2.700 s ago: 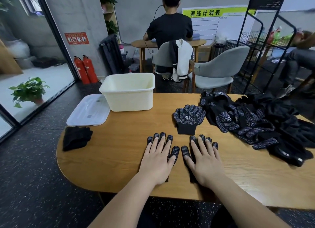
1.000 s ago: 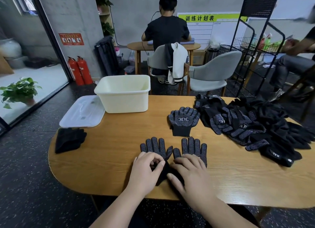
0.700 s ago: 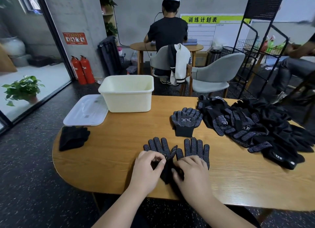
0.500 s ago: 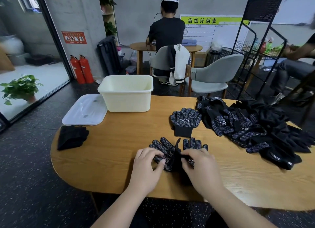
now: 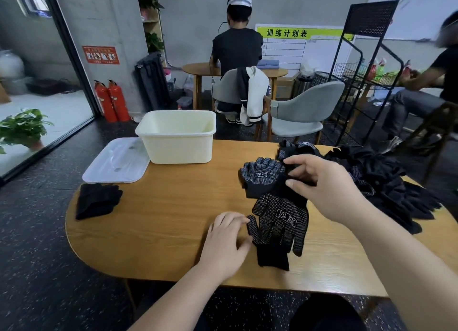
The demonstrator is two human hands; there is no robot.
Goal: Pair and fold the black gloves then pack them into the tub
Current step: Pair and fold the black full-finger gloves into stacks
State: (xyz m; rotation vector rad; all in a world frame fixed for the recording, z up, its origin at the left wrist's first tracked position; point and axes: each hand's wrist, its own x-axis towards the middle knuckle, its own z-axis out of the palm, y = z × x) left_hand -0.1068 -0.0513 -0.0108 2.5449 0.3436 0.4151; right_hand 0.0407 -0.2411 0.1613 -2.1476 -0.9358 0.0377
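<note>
A: Head view. Where is the tub?
B: The cream tub stands open-topped at the far edge of the wooden table. Its lid lies flat just beside the tub's left wall.
A: And the gloves being worked on?
B: The dotted gloves lie right of the tub and nearer the person. Their fingers point toward the person, and a plain cuff shows beneath them.
A: What are the hands doing?
B: The right hand is raised over the gloves' far end, with thumb and fingertips pinching black fabric there. The left hand rests on the table, fingers loosely bent, with the fingertips touching the gloves' left edge.
A: Any other items?
B: A folded pair lies right of the tub, just beyond the dotted gloves. A loose pile of gloves lies further right. A black bundle lies left of the tub, in front of the lid.
</note>
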